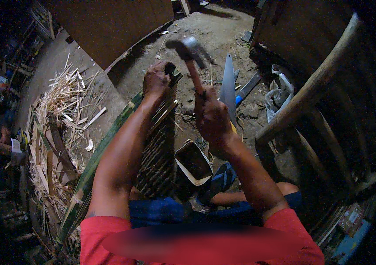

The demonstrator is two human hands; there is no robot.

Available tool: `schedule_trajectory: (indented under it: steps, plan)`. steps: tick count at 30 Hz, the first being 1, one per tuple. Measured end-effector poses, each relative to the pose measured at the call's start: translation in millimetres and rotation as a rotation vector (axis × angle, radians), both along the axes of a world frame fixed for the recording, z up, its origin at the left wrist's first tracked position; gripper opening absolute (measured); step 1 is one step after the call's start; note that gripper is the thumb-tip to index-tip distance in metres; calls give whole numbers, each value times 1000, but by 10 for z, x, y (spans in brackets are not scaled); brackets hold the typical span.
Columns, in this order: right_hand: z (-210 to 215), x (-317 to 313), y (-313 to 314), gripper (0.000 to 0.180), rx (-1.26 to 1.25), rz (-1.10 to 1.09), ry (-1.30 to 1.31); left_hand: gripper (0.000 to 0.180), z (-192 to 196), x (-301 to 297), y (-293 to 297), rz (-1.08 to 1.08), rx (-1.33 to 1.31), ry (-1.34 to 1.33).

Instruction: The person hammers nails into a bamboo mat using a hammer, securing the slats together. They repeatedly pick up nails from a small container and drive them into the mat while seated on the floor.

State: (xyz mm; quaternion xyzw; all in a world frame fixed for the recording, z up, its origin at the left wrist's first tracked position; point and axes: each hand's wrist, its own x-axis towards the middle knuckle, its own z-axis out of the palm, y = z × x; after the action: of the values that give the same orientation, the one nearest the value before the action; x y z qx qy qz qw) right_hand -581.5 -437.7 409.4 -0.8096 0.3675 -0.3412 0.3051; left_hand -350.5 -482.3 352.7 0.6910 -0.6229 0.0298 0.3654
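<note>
My right hand (212, 112) is closed round the wooden handle of a hammer (194, 77), raised with its head up and slightly blurred. Curled at the far end of a bamboo frame (113, 126), my left hand (156, 81) grips it; a dark spot shows beside the fingers, and I cannot make out whether a small piece is pinched there. Green bamboo forms the frame's left edge, and a panel of narrow slats (159, 161) runs from it toward my lap. The hammer head is above and right of my left hand, apart from the frame.
A cut-open pale container (202, 180) stands by my foot. Beyond my right hand lie a handsaw (228, 81) and a blue-handled blade (250, 85), with a white plastic bag (283, 90) farther right. Bamboo shavings (66, 95) heap at left; a wooden rail (313, 81) rises at right.
</note>
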Motion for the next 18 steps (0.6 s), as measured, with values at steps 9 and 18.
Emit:
schedule_trajectory:
  steps: [9,18]
  plan:
    - [-285,73,-55,23,-117,-46,38,29,-36,57,-15,-27,-46,-48]
    - [48,-116,175,17,7,-141,-110,103,-175,115,-29,-6,255,-242]
